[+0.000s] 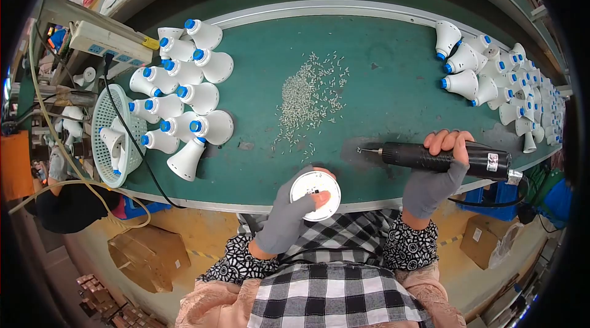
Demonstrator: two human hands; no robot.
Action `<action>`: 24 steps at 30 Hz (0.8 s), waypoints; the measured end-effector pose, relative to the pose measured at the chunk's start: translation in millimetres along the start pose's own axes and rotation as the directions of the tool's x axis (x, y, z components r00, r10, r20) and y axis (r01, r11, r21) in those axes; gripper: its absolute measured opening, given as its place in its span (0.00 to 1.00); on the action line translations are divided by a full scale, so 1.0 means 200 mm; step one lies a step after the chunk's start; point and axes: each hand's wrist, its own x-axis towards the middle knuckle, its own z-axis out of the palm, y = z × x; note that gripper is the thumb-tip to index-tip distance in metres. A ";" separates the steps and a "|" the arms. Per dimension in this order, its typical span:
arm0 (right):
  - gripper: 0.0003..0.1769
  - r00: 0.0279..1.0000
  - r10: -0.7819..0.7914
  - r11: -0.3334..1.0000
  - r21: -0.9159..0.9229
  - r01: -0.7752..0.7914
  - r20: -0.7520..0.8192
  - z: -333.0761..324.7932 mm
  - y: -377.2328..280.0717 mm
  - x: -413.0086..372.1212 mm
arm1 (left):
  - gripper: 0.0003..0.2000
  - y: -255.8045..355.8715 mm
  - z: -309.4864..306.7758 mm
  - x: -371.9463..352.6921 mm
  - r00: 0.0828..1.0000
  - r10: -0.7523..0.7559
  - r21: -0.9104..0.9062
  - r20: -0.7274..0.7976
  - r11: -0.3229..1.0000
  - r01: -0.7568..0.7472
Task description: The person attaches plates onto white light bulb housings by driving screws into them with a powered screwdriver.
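Observation:
In the head view my left hand (284, 217), in a grey fingerless glove, grips a white lamp housing (299, 185) with its round face turned up. The thumb presses on the middle of that face, beside small dark marks. My right hand (439, 183), gloved the same way, wraps round a black electric screwdriver (409, 156) held level over the table's right front. Its thin bit points left, with a small screw or similar bit of metal at its tip. A loose pile of small silvery screws (298, 97) lies beyond my left hand.
White lamp housings with blue caps (200, 99) cluster at the left of the green table (258, 39); more white housings (485, 89) crowd the right. A pale green basket (101, 143) and a power strip (101, 42) with a black cable stand far left. Cardboard boxes (150, 257) sit below.

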 end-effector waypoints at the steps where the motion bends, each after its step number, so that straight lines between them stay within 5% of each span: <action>1: 0.08 1.000 0.007 1.000 -0.006 -0.007 -0.002 0.00 0.00 0.00 | 0.18 0.00 0.01 0.00 1.000 -0.001 0.007 -0.005 1.000 0.001; 8: 0.08 1.000 0.021 0.999 -0.037 -0.022 -0.022 0.00 0.03 0.01 | 0.17 0.00 0.02 0.01 1.000 0.009 0.061 0.000 0.998 -0.009; 11: 0.07 0.999 0.018 1.000 0.009 -0.018 -0.029 -0.01 0.01 0.02 | 0.15 0.00 -0.01 0.02 0.991 0.127 0.332 0.052 0.933 -0.137; 14: 0.08 0.997 0.042 0.997 0.067 -0.038 -0.058 -0.01 -0.03 0.04 | 0.17 0.01 0.00 0.08 0.804 0.503 0.711 0.317 0.436 -0.552; 18: 0.08 0.988 0.145 0.970 0.206 -0.131 -0.054 -0.04 -0.10 0.07 | 0.17 0.06 0.07 0.08 0.831 0.424 0.774 0.360 0.361 -0.520; 24: 0.08 0.976 0.217 0.920 0.337 -0.201 -0.009 -0.05 -0.14 0.07 | 0.17 0.05 0.09 0.10 0.744 0.457 0.740 0.487 0.238 -0.630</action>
